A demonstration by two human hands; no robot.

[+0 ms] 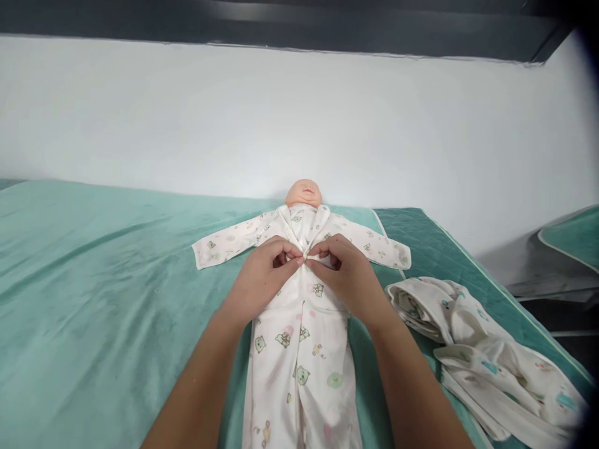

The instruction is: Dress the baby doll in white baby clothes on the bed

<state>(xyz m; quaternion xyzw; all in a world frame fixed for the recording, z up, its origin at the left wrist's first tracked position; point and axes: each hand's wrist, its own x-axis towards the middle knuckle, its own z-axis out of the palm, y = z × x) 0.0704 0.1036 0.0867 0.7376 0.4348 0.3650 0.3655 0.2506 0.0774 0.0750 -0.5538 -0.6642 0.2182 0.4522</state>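
A baby doll (304, 193) lies on its back, head toward the wall, dressed in a white long-sleeved baby jacket (322, 290) printed with small bears. Matching printed trousers (304, 374) cover its legs. At the middle of the chest, my left hand (269, 268) pinches one front edge of the jacket between thumb and forefinger. My right hand (341, 268) pinches the opposite edge, and the fingertips of both hands nearly meet there. Whatever fastener sits between the fingertips is too small to make out. Both sleeves stretch out sideways on the bed cover.
A green cover (116, 299) spreads under the doll, with a darker green quilted mat (416, 237) on the right. Crumpled white printed baby clothes (491, 355) lie to the right of my right arm. A white wall (299, 118) rises behind the doll's head.
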